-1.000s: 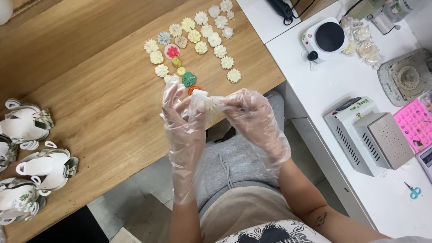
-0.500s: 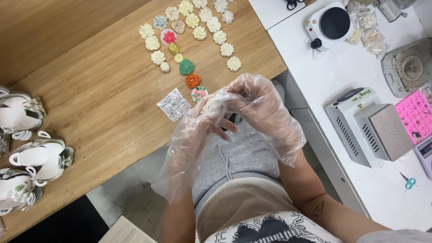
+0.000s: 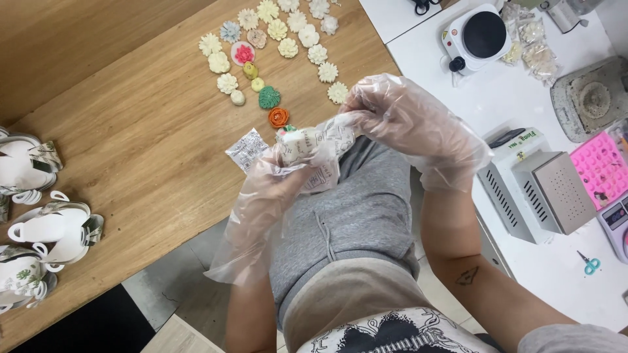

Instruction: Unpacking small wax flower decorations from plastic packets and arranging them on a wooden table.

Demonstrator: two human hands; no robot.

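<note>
Over the near table edge, the gloved left hand and gloved right hand pinch a small clear printed packet – contents unclear. Loose gloves may slip, dropping it lapward.

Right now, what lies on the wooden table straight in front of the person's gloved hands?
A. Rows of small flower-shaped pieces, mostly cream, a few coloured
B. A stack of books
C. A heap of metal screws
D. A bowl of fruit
A: small flower-shaped pieces lie in rows on the wooden table, beyond the left hand and right hand, which hold a small wrapped piece between them.
</note>
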